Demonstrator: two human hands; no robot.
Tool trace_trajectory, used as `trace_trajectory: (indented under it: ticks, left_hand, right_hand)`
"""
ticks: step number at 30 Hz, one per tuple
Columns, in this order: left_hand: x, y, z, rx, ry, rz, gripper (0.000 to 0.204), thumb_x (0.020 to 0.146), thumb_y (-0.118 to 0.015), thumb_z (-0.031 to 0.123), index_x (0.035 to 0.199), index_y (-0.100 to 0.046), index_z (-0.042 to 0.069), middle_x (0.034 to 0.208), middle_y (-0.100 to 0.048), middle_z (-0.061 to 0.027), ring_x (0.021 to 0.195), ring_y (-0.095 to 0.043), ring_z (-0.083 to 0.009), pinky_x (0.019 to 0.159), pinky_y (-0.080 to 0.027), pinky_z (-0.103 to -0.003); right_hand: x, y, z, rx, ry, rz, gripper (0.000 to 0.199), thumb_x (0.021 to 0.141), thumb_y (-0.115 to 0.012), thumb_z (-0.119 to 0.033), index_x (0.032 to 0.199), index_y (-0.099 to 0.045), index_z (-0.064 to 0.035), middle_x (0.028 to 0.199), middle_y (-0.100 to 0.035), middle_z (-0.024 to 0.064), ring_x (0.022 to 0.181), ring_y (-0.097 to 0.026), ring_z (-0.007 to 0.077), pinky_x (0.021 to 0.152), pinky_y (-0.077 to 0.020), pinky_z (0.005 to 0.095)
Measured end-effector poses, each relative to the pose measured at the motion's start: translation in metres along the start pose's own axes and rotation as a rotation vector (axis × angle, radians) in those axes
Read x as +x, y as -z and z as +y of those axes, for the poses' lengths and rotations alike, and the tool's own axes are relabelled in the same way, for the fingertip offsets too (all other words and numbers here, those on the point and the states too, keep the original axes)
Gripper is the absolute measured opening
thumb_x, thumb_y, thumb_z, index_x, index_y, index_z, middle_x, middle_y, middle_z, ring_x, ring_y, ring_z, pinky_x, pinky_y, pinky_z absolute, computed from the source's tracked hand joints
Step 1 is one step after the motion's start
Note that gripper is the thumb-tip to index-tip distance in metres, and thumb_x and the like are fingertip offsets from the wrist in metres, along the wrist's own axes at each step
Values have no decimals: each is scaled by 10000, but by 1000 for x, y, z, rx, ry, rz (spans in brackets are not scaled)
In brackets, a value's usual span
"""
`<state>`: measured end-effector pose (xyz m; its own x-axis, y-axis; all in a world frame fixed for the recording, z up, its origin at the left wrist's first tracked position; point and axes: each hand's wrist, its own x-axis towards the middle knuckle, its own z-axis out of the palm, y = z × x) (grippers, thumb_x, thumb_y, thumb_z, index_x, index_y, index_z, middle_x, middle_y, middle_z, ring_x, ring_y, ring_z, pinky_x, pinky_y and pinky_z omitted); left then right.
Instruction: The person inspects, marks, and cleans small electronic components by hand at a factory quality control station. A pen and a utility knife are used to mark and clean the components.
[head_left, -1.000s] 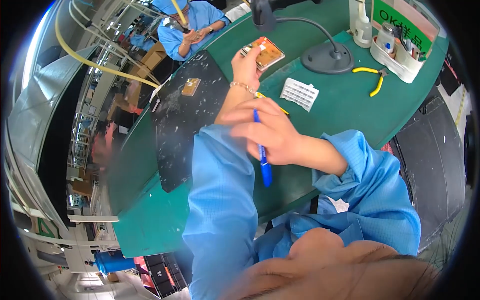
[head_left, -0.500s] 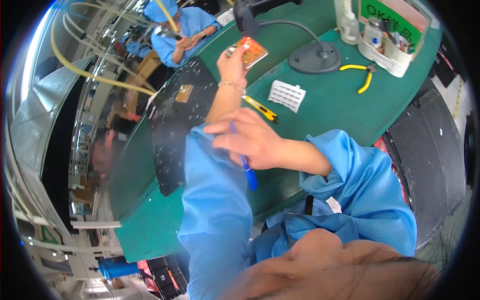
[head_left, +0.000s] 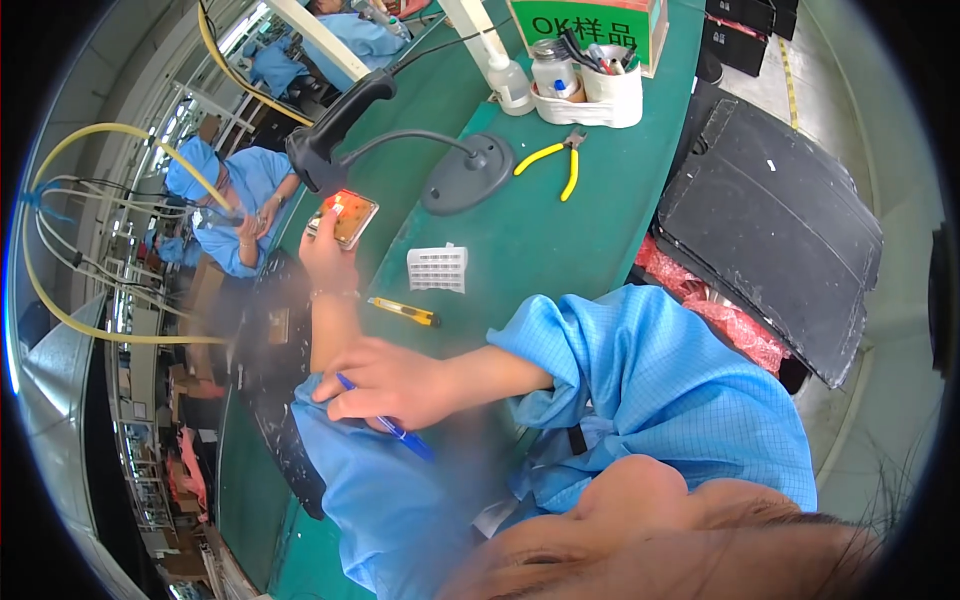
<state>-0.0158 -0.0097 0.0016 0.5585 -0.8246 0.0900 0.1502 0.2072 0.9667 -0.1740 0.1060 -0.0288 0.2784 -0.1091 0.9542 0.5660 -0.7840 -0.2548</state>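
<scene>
1. Here, in the head view, the person's left grip is closed on an orange-faced device, a flat rectangular piece with a pale rim, pinched at its near edge.
2. The device is in the air above the green counter, just below the head of a black scanner as seen here. A curved neck joins the scanner to its round dark base.
3. The right grip is curled around a blue pen, which slants down to the right. This hand lies across the left forearm, over the edge of the blue sleeve; whether it presses on the arm, I cannot tell.
4. Near the left forearm, on its right, lies a yellow cutter knife. Beyond the knife is a white gridded piece.
5. Farther right, yellow-handled pliers lie spread. Past them stands a white holder with a jar and pens, beside a squeeze bottle.
6. To the left of the forearm is a dark speckled mat bearing a small brown block, partly blurred.
7. Across the counter sits a co-worker in blue.
</scene>
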Motion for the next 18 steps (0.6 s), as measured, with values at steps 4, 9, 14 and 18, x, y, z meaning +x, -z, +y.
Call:
trace_trajectory:
  ticks: [4, 9, 14, 18]
  left_hand:
    - [1, 21, 3, -1, 18, -11, 161, 847, -675, 70, 987, -598, 59, 914, -675, -51, 773, -683, -185, 581, -551, -294]
    - [6, 6, -4, 90, 56, 48, 223, 830, -700, 117, 1030, -606, 90, 922, -663, -25, 792, -665, -179, 610, -516, -329]
    - [-3, 1, 9, 122, 92, 86, 235, 836, -684, 116, 1046, -577, 107, 924, -662, -20, 787, -666, -170, 605, -512, -308]
    - [-4, 1, 8, 146, 95, 137, 220, 828, -682, 121, 1021, -576, 112, 918, -660, -18, 769, -661, -161, 592, -503, -288]
  right_hand:
    - [6, -5, -13, 43, -21, -23, 389, 722, -637, -88, 1102, -573, -142, 1229, -588, 79, 1090, -537, 326, 915, -395, 488]
    - [1, -2, -7, -1, -32, 26, 378, 740, -622, -106, 1112, -596, -164, 1259, -586, 76, 1101, -523, 308, 916, -378, 467]
    - [4, -4, -12, 4, -18, 33, 387, 733, -627, -85, 1109, -604, -169, 1250, -603, 71, 1104, -517, 302, 912, -375, 454]
    - [3, -5, -11, -10, -27, 20, 396, 719, -634, -70, 1102, -609, -166, 1246, -608, 74, 1113, -501, 294, 902, -373, 451]
